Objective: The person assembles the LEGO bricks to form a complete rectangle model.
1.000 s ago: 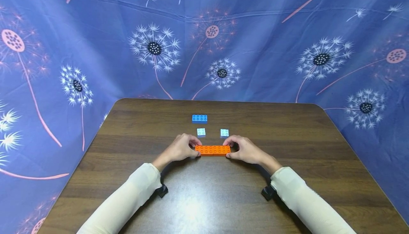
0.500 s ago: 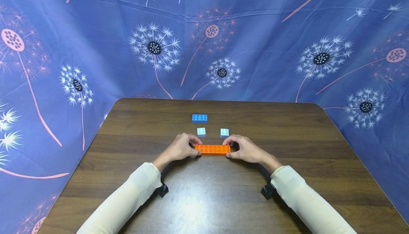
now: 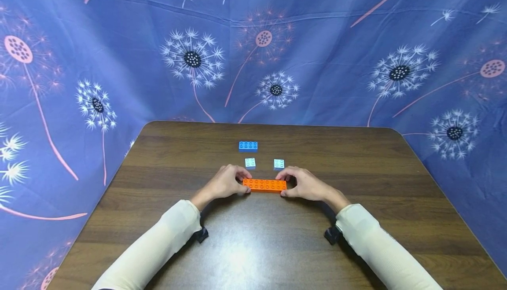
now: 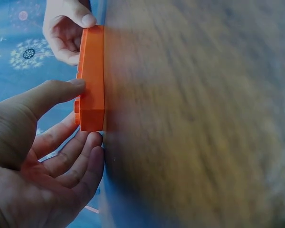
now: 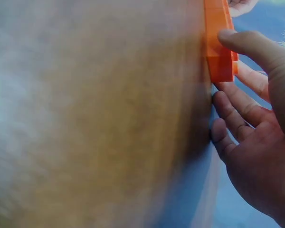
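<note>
The orange bar (image 3: 264, 185) lies on the table (image 3: 178, 158) directly between the left hand (image 3: 227, 181) and the right hand (image 3: 305, 184), stud side up. Its long axis runs left to right across the person's front, in line with the gap between the hands; neither hand is nearer, as each occupies one end. Both hands grip the bar: at each end, the thumb bears on the near long side and a finger reaches to the far side, so the pinch runs across the short width. Beyond the bar, and apart from it, stand the left pale brick (image 3: 250, 162) and the right pale brick (image 3: 279, 163), each just past the fingertips of the hand on its side. The blue brick (image 3: 248, 146) stands farther out, behind the left pale brick, its long axis also left to right. The head view gives this layout and the studs; the wrist views add the bar's near face and its lower edge, which appears flush with the table. The right wrist view shows a seam across that face; whether the sections are joined or merely abut cannot be told. Far-side finger contact is hidden behind the bar in both wrist views.
</note>
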### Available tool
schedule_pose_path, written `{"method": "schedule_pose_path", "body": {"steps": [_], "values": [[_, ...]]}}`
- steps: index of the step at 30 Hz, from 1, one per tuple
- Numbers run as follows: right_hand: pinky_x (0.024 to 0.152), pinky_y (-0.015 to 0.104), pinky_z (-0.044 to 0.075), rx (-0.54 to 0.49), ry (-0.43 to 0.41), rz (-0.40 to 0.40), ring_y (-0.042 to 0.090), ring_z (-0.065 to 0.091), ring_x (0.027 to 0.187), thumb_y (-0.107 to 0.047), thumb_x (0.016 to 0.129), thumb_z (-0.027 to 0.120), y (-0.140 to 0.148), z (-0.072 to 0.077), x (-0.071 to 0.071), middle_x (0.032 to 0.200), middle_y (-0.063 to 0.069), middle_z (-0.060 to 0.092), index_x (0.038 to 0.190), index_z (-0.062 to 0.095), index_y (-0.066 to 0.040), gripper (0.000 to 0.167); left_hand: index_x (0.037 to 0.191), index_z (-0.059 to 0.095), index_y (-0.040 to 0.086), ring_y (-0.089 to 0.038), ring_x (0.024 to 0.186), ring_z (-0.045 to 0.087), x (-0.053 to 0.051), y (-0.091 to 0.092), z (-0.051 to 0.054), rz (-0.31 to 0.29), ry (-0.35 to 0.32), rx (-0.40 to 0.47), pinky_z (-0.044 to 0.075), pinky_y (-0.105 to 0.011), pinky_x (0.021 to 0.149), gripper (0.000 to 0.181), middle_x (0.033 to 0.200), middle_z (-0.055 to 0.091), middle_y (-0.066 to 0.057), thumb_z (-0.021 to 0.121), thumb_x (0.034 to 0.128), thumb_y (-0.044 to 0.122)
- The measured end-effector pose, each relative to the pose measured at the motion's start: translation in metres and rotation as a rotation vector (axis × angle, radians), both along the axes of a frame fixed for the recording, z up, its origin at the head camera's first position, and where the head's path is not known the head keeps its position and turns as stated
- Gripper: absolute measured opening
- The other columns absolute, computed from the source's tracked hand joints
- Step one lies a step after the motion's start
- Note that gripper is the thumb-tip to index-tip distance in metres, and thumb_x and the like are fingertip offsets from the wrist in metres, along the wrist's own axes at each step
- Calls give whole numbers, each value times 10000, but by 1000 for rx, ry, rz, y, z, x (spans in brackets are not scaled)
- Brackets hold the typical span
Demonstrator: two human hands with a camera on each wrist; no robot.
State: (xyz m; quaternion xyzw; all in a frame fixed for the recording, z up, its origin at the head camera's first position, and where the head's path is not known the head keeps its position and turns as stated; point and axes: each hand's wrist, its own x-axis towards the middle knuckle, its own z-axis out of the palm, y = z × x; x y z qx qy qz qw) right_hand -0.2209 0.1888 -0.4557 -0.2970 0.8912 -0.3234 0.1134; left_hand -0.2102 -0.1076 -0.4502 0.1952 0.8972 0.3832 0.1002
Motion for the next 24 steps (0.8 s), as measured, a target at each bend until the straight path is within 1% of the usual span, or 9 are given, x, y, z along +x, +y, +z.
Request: {"method": "schedule_pose_path", "body": {"steps": [6, 8, 10, 12, 15, 18, 21, 24], "values": [[887, 358, 537, 3, -5, 62, 168, 623, 989, -236, 856, 840, 0, 8, -9, 1112, -6, 710, 1213, 698, -155, 392, 1074, 775, 114, -119, 893, 676, 0, 1, 2, -7, 9, -10, 552, -317, 861, 328, 959, 772, 0, 889, 767, 145], [894, 364, 538, -7, -4, 64, 180, 635, 1000, -236, 872, 826, -1, 13, -13, 1126, 12, 726, 1226, 697, -134, 390, 1069, 777, 114, -122, 891, 678, 1, 0, 3, -7, 15, -14, 551, -313, 860, 326, 956, 773, -3, 889, 764, 138], [883, 375, 540, -36, -9, 46, 197, 641, 989, -217, 883, 816, -5, 20, -20, 1118, 44, 736, 1231, 698, -105, 384, 1061, 776, 111, -131, 890, 680, 1, 0, 3, -7, 25, -16, 555, -312, 856, 324, 951, 771, -6, 890, 759, 132], [868, 381, 540, -71, -14, 21, 208, 642, 972, -186, 888, 811, -9, 28, -28, 1100, 84, 740, 1232, 697, -74, 379, 1056, 776, 114, -138, 893, 681, 1, -1, 2, -4, 30, -20, 556, -310, 858, 321, 950, 769, -9, 890, 756, 130], [845, 367, 541, -128, -1, -10, 206, 647, 937, -147, 889, 807, -17, 37, -45, 1066, 136, 739, 1221, 695, -28, 371, 1051, 775, 115, -136, 891, 681, 0, -2, 2, 3, 33, -24, 556, -309, 859, 320, 951, 770, -12, 892, 753, 130], [862, 352, 540, -162, 14, -26, 204, 654, 946, -133, 890, 802, -25, 44, -62, 1077, 171, 738, 1215, 695, -20, 361, 1047, 774, 111, -126, 879, 679, 0, -2, 2, 4, 33, -24, 557, -312, 854, 319, 947, 773, -16, 893, 751, 132], [871, 337, 541, -187, -7, -53, 216, 664, 958, -132, 890, 800, -33, 47, -77, 1099, 189, 739, 1211, 700, -41, 349, 1048, 772, 108, -118, 873, 673, 0, -1, 2, -4, 32, -25, 551, -309, 847, 318, 944, 772, -16, 892, 755, 139], [865, 311, 538, -208, -41, -87, 228, 668, 967, -120, 890, 798, -42, 46, -90, 1108, 188, 735, 1213, 700, -49, 345, 1054, 771, 111, -118, 879, 674, -1, 1, 1, -12, 34, -25, 549, -306, 849, 323, 948, 773, -14, 890, 757, 150]]}}
